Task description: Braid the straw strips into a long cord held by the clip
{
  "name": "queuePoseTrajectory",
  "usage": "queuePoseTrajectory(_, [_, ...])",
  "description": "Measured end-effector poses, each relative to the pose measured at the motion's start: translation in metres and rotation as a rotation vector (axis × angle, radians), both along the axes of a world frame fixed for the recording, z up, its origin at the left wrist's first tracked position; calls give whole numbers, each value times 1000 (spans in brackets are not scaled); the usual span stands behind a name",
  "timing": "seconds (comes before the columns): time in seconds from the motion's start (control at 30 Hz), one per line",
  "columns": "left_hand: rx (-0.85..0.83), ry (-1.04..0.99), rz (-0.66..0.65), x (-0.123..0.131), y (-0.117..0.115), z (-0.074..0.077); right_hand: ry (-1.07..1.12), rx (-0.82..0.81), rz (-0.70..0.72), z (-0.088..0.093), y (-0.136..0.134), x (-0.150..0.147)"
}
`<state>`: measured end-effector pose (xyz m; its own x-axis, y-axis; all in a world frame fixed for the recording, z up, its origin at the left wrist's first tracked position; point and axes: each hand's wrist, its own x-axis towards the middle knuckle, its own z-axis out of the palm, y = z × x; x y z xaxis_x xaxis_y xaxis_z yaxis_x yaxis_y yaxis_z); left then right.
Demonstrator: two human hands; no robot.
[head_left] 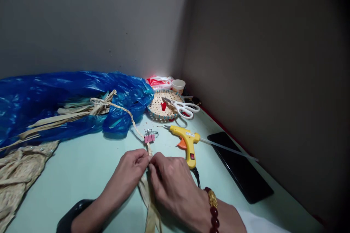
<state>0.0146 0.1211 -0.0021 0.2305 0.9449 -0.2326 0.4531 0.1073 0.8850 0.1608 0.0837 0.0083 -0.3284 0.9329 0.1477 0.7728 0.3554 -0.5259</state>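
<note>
A thin plaited cord [128,112] of pale dried husk runs from a bundle of husk strips [101,106] down to my hands. Just beyond my fingers, a pink binder clip [149,138] grips the cord. My left hand [133,164] pinches the cord's near end between thumb and fingers. Close against it, my right hand [172,176] is closed on the same husk strips, its fingertips partly hidden. Loose flat husk strips [150,207] hang below both hands toward the front edge of the view.
Right of my hands lies a yellow glue gun [188,140] with a glue stick, beside a black phone [242,167]. White-handled scissors [186,108] rest on a woven basket [155,105]. A paper cup [178,85], a blue plastic bag [68,83] and a woven husk piece [24,174] are around.
</note>
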Motion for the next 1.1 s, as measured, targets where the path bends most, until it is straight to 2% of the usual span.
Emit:
queuePoseTrajectory(0.17, [-300, -292, 51, -4, -2, 3, -186, 177, 106, -13, -8, -9])
queuePoseTrajectory(0.3, [-313, -340, 36, -6, -2, 2, -277, 349, 254, -15, -9, -8])
queuePoseTrajectory(0.4, [-313, -343, 32, -8, -2, 3, -139, 235, 247, -3, -5, 0])
queuePoseTrajectory(0.53, [-315, -380, 20, -9, -2, 4, 260, -51, -53, 9, 10, 14])
queuePoseTrajectory(0.57, [-306, -385, 11, -9, -2, 4, 343, -139, -72, 9, 14, 15])
queuePoseTrajectory(0.67, [-282, -381, -21, -9, -2, 3, 468, -348, 51, 2, 21, 15])
queuePoseTrajectory(0.73, [-282, -365, -47, -9, -1, 2, 473, -368, 137, -3, 22, 15])
queuePoseTrajectory(0.83, [-285, -312, -71, -11, 2, 2, 385, -298, 168, -1, 23, 18])
queuePoseTrajectory(0.97, [-315, -253, -65, -11, 3, 1, 197, -210, 102, 7, 25, 21])
queuePoseTrajectory(1.1, [-326, -273, -72, -12, 2, 0, 221, -251, 71, 4, 25, 17])
